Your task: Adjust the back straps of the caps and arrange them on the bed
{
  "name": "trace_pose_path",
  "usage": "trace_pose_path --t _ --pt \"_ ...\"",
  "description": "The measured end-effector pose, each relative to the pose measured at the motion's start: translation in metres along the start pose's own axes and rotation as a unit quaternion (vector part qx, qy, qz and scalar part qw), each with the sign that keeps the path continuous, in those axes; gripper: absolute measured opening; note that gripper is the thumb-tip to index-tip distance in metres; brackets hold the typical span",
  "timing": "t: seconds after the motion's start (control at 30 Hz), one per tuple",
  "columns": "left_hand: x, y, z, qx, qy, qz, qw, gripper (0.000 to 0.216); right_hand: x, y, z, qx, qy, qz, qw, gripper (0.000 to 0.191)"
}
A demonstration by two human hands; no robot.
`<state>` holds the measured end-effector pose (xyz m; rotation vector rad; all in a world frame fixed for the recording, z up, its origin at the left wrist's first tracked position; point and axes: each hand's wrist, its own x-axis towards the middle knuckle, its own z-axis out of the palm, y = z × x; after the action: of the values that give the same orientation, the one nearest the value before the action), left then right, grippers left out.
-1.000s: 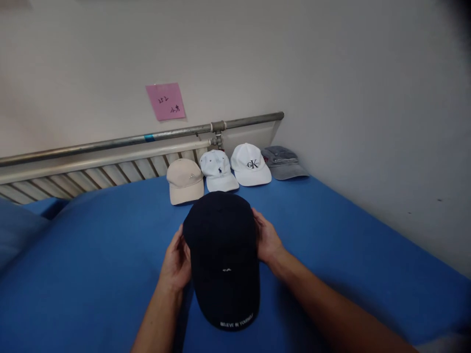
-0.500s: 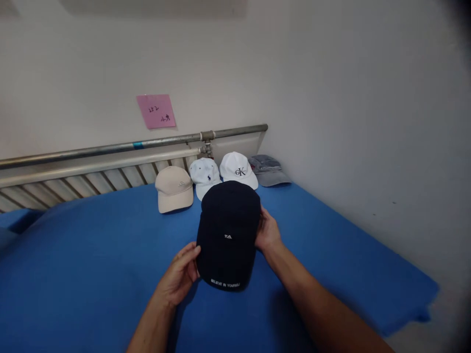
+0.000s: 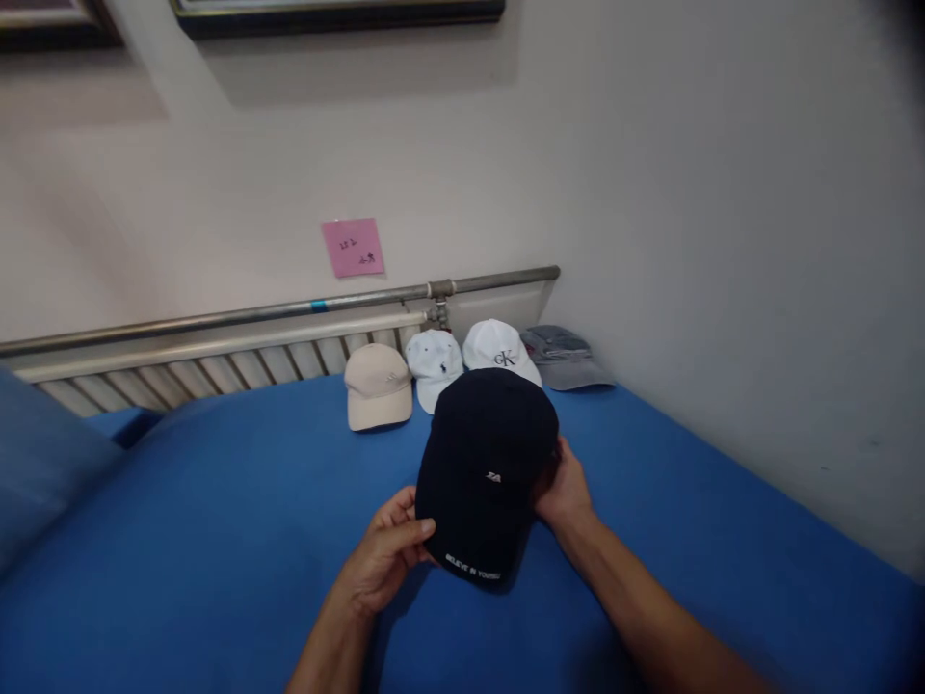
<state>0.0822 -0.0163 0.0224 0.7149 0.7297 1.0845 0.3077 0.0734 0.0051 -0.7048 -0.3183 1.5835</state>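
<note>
A black baseball cap (image 3: 491, 434) is held up between both hands, its brim tilted down toward me and lettered "BELIEVE IN YOURSELF". My left hand (image 3: 390, 549) pinches the brim's left edge, thumb on top. At the cap's right side, my right hand (image 3: 565, 487) grips the crown edge, with its fingertips hidden behind the fabric. Behind it stand a beige cap (image 3: 378, 387), a pale blue cap (image 3: 434, 361), a white cap (image 3: 500, 347) with dark letters, and a grey cap (image 3: 568, 359). The black cap partly covers the pale blue and white ones.
Blue cloth (image 3: 217, 540) covers the surface under the caps. Along the back wall run a radiator (image 3: 238, 371) and a metal pipe (image 3: 376, 295). A pink note (image 3: 354, 248) hangs above them, below a picture frame (image 3: 339, 17). A wall bounds the right side.
The black cap has turned slightly, its brim swinging toward the left, and both hands have moved with it. My view has shifted up and to the left, bringing picture frames into sight.
</note>
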Motion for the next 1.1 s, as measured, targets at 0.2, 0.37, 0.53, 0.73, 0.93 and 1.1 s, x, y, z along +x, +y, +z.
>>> trace_pose_path --t 0.2,0.37,0.53,0.73,0.93,1.1 --pt "-0.009 0.024 -0.011 -0.014 0.034 0.062 0.997 0.025 -0.002 0.031 0.002 -0.066 -0.033 0.066 0.995 0.015" --pt "-0.021 0.051 -0.036 -0.015 0.07 0.152 0.986 0.03 -0.018 0.05 0.011 -0.233 -0.091 0.028 0.968 0.017" --pt "-0.028 0.09 -0.079 -0.035 0.142 0.225 0.963 0.029 -0.034 0.078 0.025 -0.42 -0.189 -0.041 0.887 0.016" --pt "-0.019 0.122 -0.139 -0.1 0.255 0.271 0.923 0.021 -0.033 0.098 0.035 -0.473 -0.244 -0.052 0.845 0.014" --pt "0.007 0.127 -0.183 -0.14 0.303 0.279 0.9 0.023 -0.027 0.1 0.029 -0.505 -0.248 -0.033 0.826 0.02" --pt "0.039 0.127 -0.208 -0.149 0.313 0.257 0.902 0.024 -0.025 0.1 0.027 -0.521 -0.25 -0.019 0.816 0.027"
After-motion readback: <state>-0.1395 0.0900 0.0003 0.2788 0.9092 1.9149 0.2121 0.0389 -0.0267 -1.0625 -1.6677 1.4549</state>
